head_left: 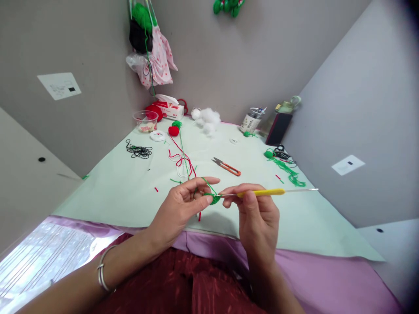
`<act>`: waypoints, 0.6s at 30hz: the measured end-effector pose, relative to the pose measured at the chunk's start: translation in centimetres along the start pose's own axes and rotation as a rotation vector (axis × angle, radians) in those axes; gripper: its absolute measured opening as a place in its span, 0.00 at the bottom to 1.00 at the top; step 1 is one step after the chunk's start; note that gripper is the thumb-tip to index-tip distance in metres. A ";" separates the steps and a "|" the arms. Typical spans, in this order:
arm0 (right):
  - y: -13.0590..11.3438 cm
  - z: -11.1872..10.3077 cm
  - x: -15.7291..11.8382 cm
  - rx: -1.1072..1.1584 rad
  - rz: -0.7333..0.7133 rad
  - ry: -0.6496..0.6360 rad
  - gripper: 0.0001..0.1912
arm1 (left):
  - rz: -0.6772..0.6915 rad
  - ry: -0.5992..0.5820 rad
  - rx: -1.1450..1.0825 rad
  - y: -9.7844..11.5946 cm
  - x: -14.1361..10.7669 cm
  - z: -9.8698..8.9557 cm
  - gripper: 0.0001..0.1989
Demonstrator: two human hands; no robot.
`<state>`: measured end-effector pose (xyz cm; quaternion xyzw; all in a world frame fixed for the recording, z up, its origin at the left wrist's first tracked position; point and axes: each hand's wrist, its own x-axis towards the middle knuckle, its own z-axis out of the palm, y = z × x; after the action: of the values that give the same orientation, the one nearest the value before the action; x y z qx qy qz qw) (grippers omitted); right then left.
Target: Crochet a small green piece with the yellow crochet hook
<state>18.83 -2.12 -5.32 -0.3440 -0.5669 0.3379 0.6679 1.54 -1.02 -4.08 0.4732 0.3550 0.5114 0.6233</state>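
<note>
Between the thumb and fingers of my left hand (178, 207) is a small green crochet piece (214, 199). Green yarn runs up from it over my raised left index finger. My right hand (257, 213) grips a crochet hook (265, 192) by its yellow handle, held almost level. The hook's thin metal end meets the green piece, but its very tip is too small to make out. Its other metal end points off to the right. Red and green strands hang and lie behind my left hand.
Orange thread snips (226, 166) lie beyond my hands. Red yarn (173, 131), black cord (139, 150) and white stuffing (208, 120) are farther back. To the right are black-handled scissors (280, 152), green yarn strands (290, 170), a pen holder (251, 121) and a phone (278, 129) leaning on a bottle.
</note>
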 end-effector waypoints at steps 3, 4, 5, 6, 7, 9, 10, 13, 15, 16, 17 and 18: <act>-0.1 0.1 -0.5 -0.210 -0.147 -0.022 0.12 | 0.030 0.027 0.096 0.0 -0.1 0.0 0.14; 0.1 0.1 -0.7 -0.295 -0.223 -0.044 0.13 | 0.041 0.043 0.123 -0.1 -0.2 0.1 0.14; 0.4 0.1 -0.9 -0.383 -0.310 -0.075 0.14 | 0.048 0.060 0.135 -0.1 -0.2 0.2 0.16; 0.7 0.2 -1.2 -0.469 -0.401 -0.100 0.15 | 0.043 0.071 0.122 -0.1 -0.2 0.3 0.18; 1.1 0.2 -1.3 -0.548 -0.489 -0.107 0.17 | 0.022 0.073 0.079 -0.1 -0.1 0.4 0.20; 1.7 0.3 -1.5 -0.658 -0.613 -0.067 0.19 | -0.089 0.032 -0.076 -0.2 0.0 0.5 0.25; 1.8 0.4 -1.5 -0.665 -0.627 -0.032 0.19 | -0.165 0.001 -0.165 -0.2 0.1 0.5 0.26; 1.5 0.4 -1.0 -0.448 -0.431 0.033 0.15 | -0.295 -0.049 -0.330 0.0 0.4 0.3 0.23; 1.0 0.4 -0.4 -0.247 -0.248 0.067 0.12 | -0.261 -0.048 -0.324 0.2 0.5 0.3 0.22; 0.8 0.4 -0.2 -0.173 -0.185 0.074 0.12 | -0.229 -0.049 -0.297 0.3 0.5 0.3 0.21; 0.7 0.4 0.0 -0.127 -0.148 0.065 0.11 | -0.196 -0.049 -0.265 0.3 0.5 0.3 0.20; 0.6 0.5 0.1 -0.107 -0.127 0.041 0.11 | -0.168 -0.048 -0.232 0.4 0.5 0.3 0.20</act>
<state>18.36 -1.69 -5.72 -0.3494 -0.5911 0.2570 0.6801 1.85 -0.59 -3.62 0.3787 0.3169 0.4835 0.7227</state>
